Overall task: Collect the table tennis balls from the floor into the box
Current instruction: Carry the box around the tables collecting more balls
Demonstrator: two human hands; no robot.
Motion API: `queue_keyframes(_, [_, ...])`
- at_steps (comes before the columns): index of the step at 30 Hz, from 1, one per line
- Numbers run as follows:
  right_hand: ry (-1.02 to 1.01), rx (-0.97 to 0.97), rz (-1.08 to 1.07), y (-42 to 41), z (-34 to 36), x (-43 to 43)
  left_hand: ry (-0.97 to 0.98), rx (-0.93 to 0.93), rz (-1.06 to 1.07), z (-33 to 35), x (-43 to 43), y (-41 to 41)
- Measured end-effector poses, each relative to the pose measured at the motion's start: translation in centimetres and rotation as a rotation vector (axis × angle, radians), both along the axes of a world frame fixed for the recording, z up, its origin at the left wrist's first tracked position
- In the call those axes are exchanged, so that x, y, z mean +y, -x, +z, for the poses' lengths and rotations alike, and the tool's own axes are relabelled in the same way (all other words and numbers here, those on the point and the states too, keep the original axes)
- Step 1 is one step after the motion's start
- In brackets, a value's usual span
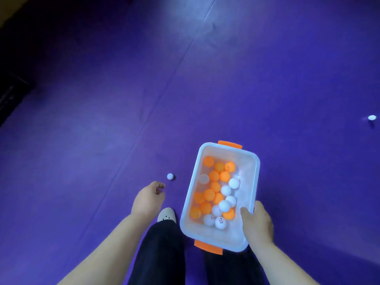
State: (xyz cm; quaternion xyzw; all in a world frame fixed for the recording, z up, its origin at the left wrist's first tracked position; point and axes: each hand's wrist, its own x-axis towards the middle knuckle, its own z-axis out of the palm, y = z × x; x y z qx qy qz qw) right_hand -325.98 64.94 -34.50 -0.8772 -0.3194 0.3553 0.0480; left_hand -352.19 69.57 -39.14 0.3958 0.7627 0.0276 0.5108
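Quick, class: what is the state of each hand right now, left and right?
Left hand: empty, fingers loosely curled, just short of the white ball.
Right hand: gripping the box by its rim.

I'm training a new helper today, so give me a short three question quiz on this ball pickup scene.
1. True or false: the box is empty.
2. Which hand grips the box rim: A left, B right, C both?
3. How many loose balls lie on the purple floor?
Key: 1 false, it holds orange balls and white ones. 2 B, the right hand. 3 two: the near ball just beyond the left hand, and the far ball at the right edge.
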Motion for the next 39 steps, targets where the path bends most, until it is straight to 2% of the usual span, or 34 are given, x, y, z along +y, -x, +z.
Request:
queue_keyframes(5, [0.043, -0.02, 0.027, -0.5, -12.2, 4.5, -0.008, 0.05, -0.005, -12.8, 3.5, -1.6])
queue_keyframes(8, [0.069, -0.043, 0.036, -1.3, -20.1, 6.2, 0.052, 0.104, -0.062, -21.3, 4.3, -2.7])
queue_keyframes(14, [0.017, -0.016, 0.041, -3.8, -33.4, 7.9, 0.108, 0.22, -0.166, -37.5, 4.1, -4.5])
queue_keyframes(19, [-0.024, 0.007, 0.021, -5.7, -40.0, 7.6, 0.018, 0.301, -0.21, -45.8, 4.3, -5.8])
queue_keyframes(23, [-0.046, 0.017, 0.004, -7.3, -42.2, 7.6, 0.061, 0.335, -0.24, -49.2, 4.4, -6.3])
queue_keyframes(26, [-0.051, 0.012, -0.013, -8.3, -42.0, 7.9, 0.068, 0.335, -0.139, -48.1, 5.0, -7.5])
queue_keyframes(29, [-0.048, 0.009, -0.046, -9.3, -39.8, 8.8, -0.079, 0.215, 0.088, -42.5, 7.3, -10.9])
queue_keyframes(31, [-0.043, 0.009, -0.067, -10.0, -37.3, 9.4, -0.206, 0.11, 0.16, -37.0, 9.4, -13.9])
queue_keyframes(33, [-0.041, 0.008, -0.091, -10.9, -34.3, 10.0, -0.352, 0.025, 0.132, -31.2, 11.4, -17.1])
queue_keyframes(35, [-0.04, 0.011, -0.124, -12.0, -30.7, 10.5, -0.486, -0.057, 0.011, -25.8, 13.2, -20.1])
queue_keyframes(39, [-0.058, 0.018, -0.216, -15.1, -22.3, 11.6, -0.594, -0.127, -0.207, -16.1, 16.5, -25.6])
